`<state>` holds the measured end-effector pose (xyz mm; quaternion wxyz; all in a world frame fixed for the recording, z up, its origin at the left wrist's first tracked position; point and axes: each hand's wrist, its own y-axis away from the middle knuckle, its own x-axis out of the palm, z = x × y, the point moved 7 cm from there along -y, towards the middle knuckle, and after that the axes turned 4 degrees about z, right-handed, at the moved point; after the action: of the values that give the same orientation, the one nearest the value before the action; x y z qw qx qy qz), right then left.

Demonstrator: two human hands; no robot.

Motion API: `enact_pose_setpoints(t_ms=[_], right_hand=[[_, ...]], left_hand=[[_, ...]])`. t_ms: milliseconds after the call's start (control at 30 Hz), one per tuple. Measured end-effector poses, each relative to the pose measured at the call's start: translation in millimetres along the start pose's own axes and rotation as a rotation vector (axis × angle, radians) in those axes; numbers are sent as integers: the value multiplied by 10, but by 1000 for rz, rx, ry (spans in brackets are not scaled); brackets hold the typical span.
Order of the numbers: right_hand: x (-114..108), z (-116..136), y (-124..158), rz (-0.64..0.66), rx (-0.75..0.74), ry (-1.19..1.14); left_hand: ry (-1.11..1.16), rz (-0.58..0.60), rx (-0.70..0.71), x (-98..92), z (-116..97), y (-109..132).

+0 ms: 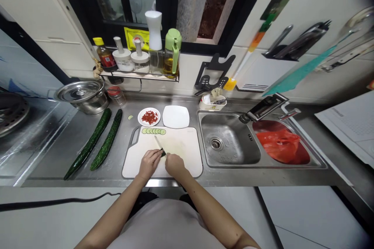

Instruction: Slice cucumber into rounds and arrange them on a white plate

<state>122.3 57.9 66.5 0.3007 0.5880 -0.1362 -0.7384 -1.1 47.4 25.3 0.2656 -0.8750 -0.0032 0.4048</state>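
Note:
My right hand point(174, 165) is closed around the handle of a knife point(158, 141), over the white cutting board point(189, 144). The blade points away and to the left. My left hand point(149, 164) rests on the board just left of the knife, fingers bent over a small dark green cucumber piece point(163, 152), mostly hidden beside the blade. A row of thin cucumber slices point(154, 131) lies along the board's far edge. Behind it are a white plate of chopped red pieces point(149, 117) and a square white plate point(175, 116).
Two whole cucumbers point(91, 146) lie left of the board, near a lidded steel pot point(84, 95) and a red-lidded jar point(116, 95). A small cucumber end point(130, 117) sits behind. At right is a sink point(230, 140) with a red bag point(279, 144). Bottles stand on a rack point(140, 76).

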Motion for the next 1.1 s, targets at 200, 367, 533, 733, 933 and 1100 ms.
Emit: enact_pose_setpoints(t_ms=[200, 367, 533, 733, 933, 1100], right_hand=[[138, -123, 107, 12, 21, 16], [137, -115, 123, 4, 16, 28], [114, -87, 53, -10, 11, 41], [98, -58, 7, 0, 12, 50], [50, -12, -54, -5, 16, 27], [54, 16, -122, -20, -3, 19]], left_hand=[[5, 14, -4, 11, 3, -1], [17, 7, -5, 3, -13, -14], [16, 4, -3, 0, -15, -18], [18, 3, 2, 18, -4, -10], [21, -2, -1, 16, -8, -10], [14, 3, -6, 4, -17, -17]])
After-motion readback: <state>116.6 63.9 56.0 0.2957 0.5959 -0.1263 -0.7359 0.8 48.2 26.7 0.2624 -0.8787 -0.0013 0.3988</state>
